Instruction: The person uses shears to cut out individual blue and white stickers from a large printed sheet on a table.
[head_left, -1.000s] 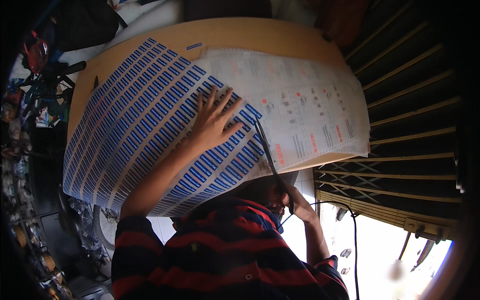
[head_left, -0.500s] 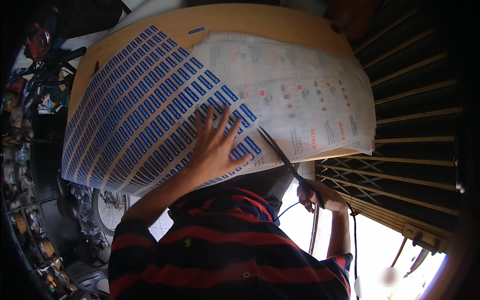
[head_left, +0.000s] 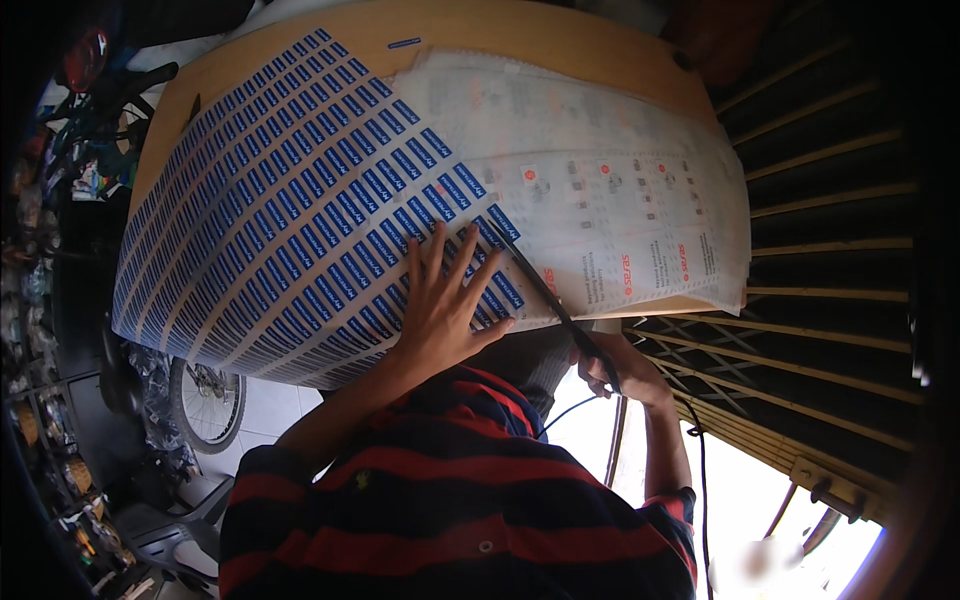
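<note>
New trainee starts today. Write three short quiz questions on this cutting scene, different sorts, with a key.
1. True or false: the left hand lies flat on the sheet of blue labels.
2. What does the right hand hold? A) a roller B) a long dark blade C) a marker
3. Fill in: the printed sheets lie on a ___ board.

Key:
1. True; its fingers are spread over the labels.
2. B; the blade runs along the edge between the blue labels and the pale printed sheet.
3. Wooden.
</note>
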